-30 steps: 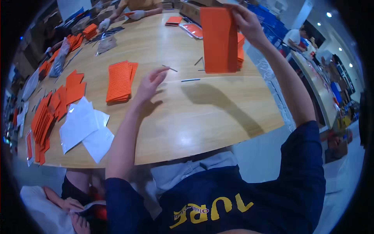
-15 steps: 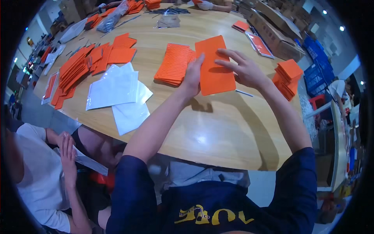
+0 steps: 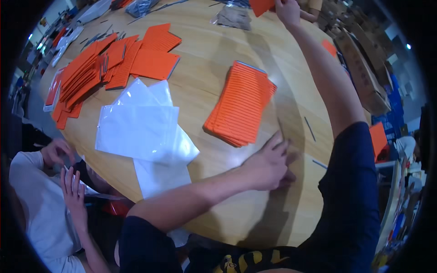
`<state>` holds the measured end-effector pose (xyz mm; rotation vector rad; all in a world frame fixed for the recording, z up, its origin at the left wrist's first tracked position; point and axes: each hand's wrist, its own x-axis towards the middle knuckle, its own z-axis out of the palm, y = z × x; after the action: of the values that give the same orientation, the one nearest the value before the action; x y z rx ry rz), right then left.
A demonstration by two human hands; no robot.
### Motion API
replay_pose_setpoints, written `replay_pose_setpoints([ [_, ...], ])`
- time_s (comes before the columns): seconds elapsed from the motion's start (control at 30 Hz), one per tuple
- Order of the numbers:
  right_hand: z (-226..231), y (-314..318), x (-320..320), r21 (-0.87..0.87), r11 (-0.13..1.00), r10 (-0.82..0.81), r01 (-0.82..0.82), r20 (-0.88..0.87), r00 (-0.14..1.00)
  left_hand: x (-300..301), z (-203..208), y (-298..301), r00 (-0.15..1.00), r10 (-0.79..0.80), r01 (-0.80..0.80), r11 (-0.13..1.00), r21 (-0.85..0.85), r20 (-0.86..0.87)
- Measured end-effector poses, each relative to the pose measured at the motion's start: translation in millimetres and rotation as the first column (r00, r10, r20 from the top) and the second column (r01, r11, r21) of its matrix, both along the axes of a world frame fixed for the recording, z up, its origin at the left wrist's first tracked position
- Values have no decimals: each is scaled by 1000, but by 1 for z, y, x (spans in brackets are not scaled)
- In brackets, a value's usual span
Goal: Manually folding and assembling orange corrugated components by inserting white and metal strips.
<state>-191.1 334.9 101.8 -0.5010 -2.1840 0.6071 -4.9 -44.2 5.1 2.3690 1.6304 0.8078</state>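
My right hand (image 3: 288,12), at the top edge, is closed on an orange sheet (image 3: 261,6) that is partly cut off by the frame. Low over the table, my left hand (image 3: 269,164) is blurred by motion; I cannot make out whether anything is between its fingers. A thin dark line (image 3: 280,123) shows beside its fingertips. Just beyond the hand lies a fanned stack of ridged orange sheets (image 3: 239,104). Clear plastic sleeves (image 3: 139,129) overlap to the left of that stack.
Many orange sheets (image 3: 84,75) spread across the left of the table. Thin dark strips (image 3: 310,128) lie at the right. A bagged grey item (image 3: 233,17) sits farther back. Cardboard boxes (image 3: 362,75) stand beyond the right edge. A person in white (image 3: 43,204) sits at the left.
My right hand has carried an orange sheet far forward to the top edge. My left hand has let go of that sheet and come nearer. The view has shifted.
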Motion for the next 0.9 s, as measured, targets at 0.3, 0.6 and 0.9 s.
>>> replay_pose_setpoints([
  [0.3,-58,88,-180,288,954,-125,87,118,985,-3,-15,13,836,117,-223,965,136,537],
  [0.6,-45,-3,-117,338,941,-102,21,223,969,-6,-17,7,813,129,-236,965,119,567],
  [0.9,-37,-82,51,-671,486,69,-560,-609,790,-4,-16,13,901,128,-253,931,262,415],
])
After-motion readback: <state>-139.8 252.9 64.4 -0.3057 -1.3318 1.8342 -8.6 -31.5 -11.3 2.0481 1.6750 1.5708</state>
